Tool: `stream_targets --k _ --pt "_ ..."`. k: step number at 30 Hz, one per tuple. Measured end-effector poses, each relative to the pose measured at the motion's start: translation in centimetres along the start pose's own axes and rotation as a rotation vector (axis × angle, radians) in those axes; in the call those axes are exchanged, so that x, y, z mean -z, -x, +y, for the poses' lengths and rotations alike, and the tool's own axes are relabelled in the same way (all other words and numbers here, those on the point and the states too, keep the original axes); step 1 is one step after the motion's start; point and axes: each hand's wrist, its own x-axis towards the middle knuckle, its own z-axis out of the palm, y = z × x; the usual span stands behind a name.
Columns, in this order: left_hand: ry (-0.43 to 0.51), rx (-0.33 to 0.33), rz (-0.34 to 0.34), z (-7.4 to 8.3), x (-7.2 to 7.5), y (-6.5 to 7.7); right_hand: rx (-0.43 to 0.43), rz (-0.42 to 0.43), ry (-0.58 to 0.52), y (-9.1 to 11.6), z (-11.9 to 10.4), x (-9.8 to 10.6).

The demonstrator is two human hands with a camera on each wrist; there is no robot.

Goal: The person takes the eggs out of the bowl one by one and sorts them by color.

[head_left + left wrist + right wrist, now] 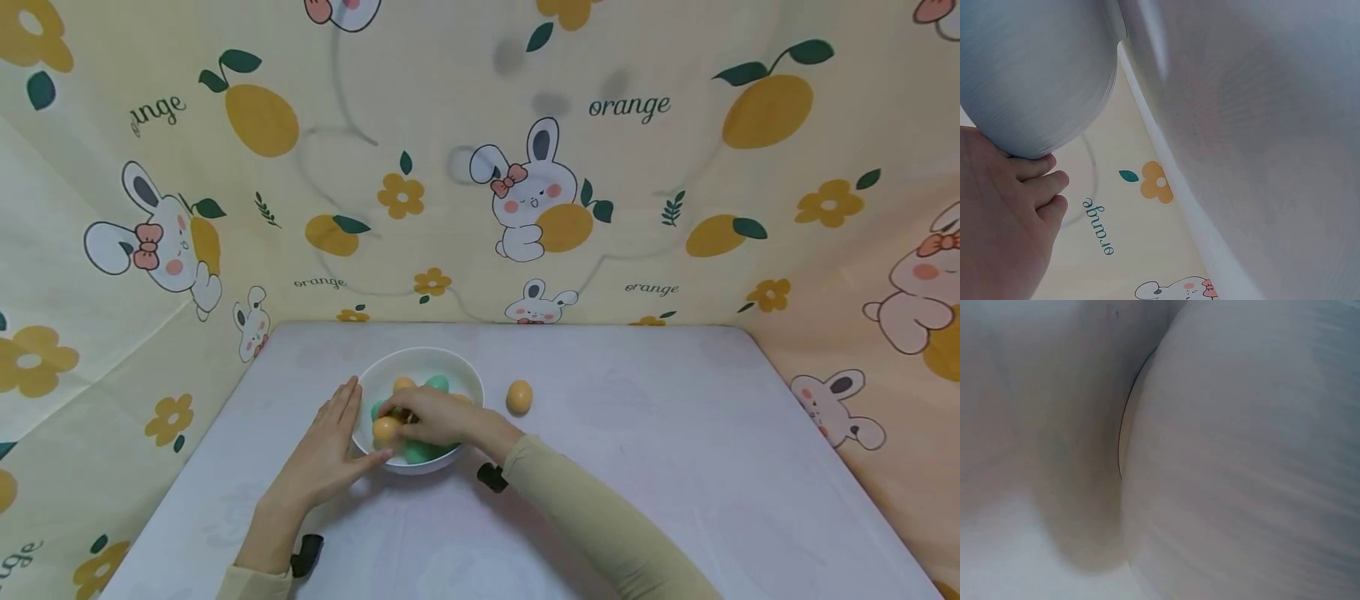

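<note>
A white bowl (425, 469) holds several orange and green toy eggs. My left hand (324, 450) rests against its left side, fingers straight and thumb at the front rim. In the left wrist view, the fingers of the left hand (1010, 206) touch the outer wall of the bowl (1038, 81). Inside the bowl, my right hand (435, 415) has curled fingers and pinches an orange egg (387, 428) near the left front; the fingertips are partly hidden. Green eggs (420, 452) lie under this hand. The right wrist view shows mostly the blurred bowl wall (1241, 450).
One orange egg (519, 397) lies on the white table (637, 433), right of the bowl. Dark wrist devices (307, 556) show by both wrists. Patterned cloth walls (450, 250) with rabbits and oranges stand behind and at both sides of the table.
</note>
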Motion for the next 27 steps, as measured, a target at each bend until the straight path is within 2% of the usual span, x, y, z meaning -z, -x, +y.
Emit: stream_targets --k 10,27 --pt "0.024 0.004 -0.003 -0.2 -0.2 0.2 0.031 0.109 -0.022 1.1 0.1 0.7" --pt "0.008 0.043 -0.018 0.2 0.0 -0.1 0.001 0.326 -0.189 4.3 0.3 3.1"
